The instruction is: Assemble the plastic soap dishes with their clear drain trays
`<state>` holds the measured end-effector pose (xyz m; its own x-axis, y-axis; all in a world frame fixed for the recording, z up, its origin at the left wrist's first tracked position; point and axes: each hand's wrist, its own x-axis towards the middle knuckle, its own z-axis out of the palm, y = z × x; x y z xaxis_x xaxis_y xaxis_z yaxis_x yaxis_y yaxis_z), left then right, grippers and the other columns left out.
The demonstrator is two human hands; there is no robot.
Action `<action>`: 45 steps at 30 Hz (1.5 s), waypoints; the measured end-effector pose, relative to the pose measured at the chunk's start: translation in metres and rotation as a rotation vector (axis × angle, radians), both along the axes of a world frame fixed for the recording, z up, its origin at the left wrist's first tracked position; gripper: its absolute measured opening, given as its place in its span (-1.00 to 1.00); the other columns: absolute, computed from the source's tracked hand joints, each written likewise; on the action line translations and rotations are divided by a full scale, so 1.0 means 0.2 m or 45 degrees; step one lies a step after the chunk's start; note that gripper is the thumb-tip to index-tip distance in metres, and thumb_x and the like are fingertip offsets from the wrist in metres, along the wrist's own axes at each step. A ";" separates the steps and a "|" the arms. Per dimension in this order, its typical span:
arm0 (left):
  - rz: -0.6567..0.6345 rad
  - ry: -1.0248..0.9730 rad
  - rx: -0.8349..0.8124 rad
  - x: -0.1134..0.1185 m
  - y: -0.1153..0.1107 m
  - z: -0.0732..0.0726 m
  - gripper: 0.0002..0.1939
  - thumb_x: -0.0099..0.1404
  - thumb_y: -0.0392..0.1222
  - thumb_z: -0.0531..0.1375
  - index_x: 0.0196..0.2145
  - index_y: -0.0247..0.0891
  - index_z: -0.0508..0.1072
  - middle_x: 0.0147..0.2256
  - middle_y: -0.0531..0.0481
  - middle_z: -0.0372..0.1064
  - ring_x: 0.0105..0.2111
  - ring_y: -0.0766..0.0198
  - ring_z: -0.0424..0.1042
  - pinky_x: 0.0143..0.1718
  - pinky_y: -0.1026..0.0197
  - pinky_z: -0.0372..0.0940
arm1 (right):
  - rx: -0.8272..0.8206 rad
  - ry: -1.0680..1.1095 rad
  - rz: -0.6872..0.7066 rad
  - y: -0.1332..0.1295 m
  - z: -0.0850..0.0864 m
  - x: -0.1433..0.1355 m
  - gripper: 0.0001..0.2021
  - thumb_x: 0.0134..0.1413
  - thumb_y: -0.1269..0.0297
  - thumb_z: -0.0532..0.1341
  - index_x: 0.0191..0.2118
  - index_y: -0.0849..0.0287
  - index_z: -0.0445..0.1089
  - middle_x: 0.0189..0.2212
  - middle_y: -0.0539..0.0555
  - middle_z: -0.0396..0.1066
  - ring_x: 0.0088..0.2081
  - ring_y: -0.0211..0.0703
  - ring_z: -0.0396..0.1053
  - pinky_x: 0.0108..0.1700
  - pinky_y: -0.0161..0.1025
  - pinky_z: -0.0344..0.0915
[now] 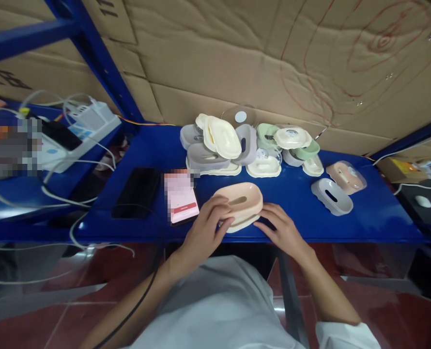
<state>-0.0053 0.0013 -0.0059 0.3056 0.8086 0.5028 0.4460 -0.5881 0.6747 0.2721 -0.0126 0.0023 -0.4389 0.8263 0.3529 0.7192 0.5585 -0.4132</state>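
Note:
At the front of the blue table, a peach oval soap dish with a long slot in its floor sits over a cream base tray. My left hand grips the left end, fingers over the rim and thumb low at the front. On the right end, my right hand holds with fingers against the side and thumb near the cream tray. Whether the two pieces are fully joined I cannot tell.
Behind lies a pile of grey, green and cream soap dish parts. A grey dish and a peach one with a clear cover stand right. A lit phone and dark flat object lie left, near cables and a power strip.

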 end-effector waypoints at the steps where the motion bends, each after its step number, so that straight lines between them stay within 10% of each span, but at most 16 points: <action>1: -0.014 0.028 0.002 0.00 0.00 0.00 -0.75 0.56 -0.25 0.18 0.14 -0.12 0.36 0.17 -0.16 0.39 0.27 0.05 0.41 0.33 -0.11 0.36 | -0.014 0.063 -0.038 -0.02 -0.02 0.00 -0.67 0.44 0.15 0.25 0.24 -0.02 0.40 0.11 0.21 0.51 0.17 0.11 0.48 0.19 0.14 0.50; 5: -0.067 0.136 0.075 0.02 0.00 0.02 -0.82 0.54 -0.26 0.20 0.06 -0.15 0.42 0.12 -0.16 0.44 0.24 0.03 0.43 0.33 -0.12 0.35 | 0.053 0.253 -0.208 -0.03 -0.05 0.02 -0.36 0.33 0.10 0.36 0.42 -0.05 0.18 0.26 0.29 0.30 0.23 0.15 0.43 0.08 0.13 0.62; 9: -0.170 0.311 0.171 0.02 0.00 0.02 -0.77 0.51 -0.17 0.26 0.08 -0.21 0.45 0.20 -0.25 0.41 0.30 -0.05 0.38 0.41 -0.20 0.26 | -0.020 0.023 -0.117 0.00 0.00 0.04 -0.36 0.38 0.12 0.32 0.47 -0.15 0.17 0.51 0.22 -0.01 0.47 0.23 0.14 0.38 0.24 0.36; 21: -0.206 0.480 0.218 0.02 0.00 0.00 -0.78 0.55 -0.24 0.18 0.10 -0.17 0.48 0.21 -0.18 0.45 0.32 -0.01 0.38 0.43 -0.21 0.24 | -0.030 -0.138 -0.082 -0.01 0.04 0.07 -0.44 0.44 0.15 0.24 0.47 -0.15 0.23 0.52 0.14 0.08 0.48 0.15 0.17 0.44 0.16 0.26; 27: -0.053 0.285 0.069 0.00 -0.01 0.00 -0.61 0.49 -0.14 0.29 0.22 -0.12 0.40 0.42 -0.29 0.12 0.44 -0.16 0.20 0.39 -0.25 0.30 | 0.432 -0.219 -1.046 -0.01 -0.01 0.62 -0.36 0.38 -0.07 0.25 0.44 0.08 0.30 0.45 0.38 0.19 0.45 0.55 0.12 0.31 0.64 0.11; 30: -0.066 0.264 -0.043 0.00 -0.01 0.00 -0.51 0.47 -0.17 0.30 0.29 -0.07 0.33 0.43 -0.24 0.12 0.43 -0.10 0.23 0.40 -0.19 0.30 | 0.375 -0.265 -1.080 -0.04 -0.09 0.80 -0.46 0.43 -0.09 0.18 0.30 0.16 0.46 0.25 0.38 0.46 0.33 0.49 0.31 0.26 0.61 0.21; 33: -0.072 0.238 -0.125 0.01 -0.01 -0.01 -0.48 0.46 -0.17 0.31 0.30 -0.05 0.30 0.42 -0.20 0.13 0.41 -0.03 0.27 0.40 -0.10 0.32 | 0.337 -0.182 -0.848 -0.07 -0.12 0.73 -0.60 0.45 0.02 0.18 0.17 0.13 0.55 0.03 0.24 0.62 0.17 0.25 0.46 0.28 0.34 0.35; 39: -0.093 0.170 -0.236 0.00 0.00 -0.02 -0.24 0.43 -0.16 0.34 0.44 0.01 0.09 0.44 -0.17 0.14 0.44 0.01 0.23 0.44 -0.10 0.24 | 0.108 -0.054 -0.434 -0.08 0.02 0.26 -0.62 0.48 0.15 0.16 0.30 -0.05 0.45 0.24 0.10 0.51 0.33 0.14 0.36 0.35 0.21 0.31; 45: -0.110 0.177 -0.224 0.00 0.00 -0.02 -0.27 0.43 -0.20 0.34 0.42 0.01 0.13 0.43 -0.18 0.15 0.42 0.01 0.27 0.42 -0.09 0.28 | 0.233 -0.163 -0.595 0.01 -0.01 0.28 -0.64 0.50 0.08 0.10 0.22 -0.03 0.51 0.14 0.13 0.58 0.23 0.16 0.46 0.23 0.18 0.36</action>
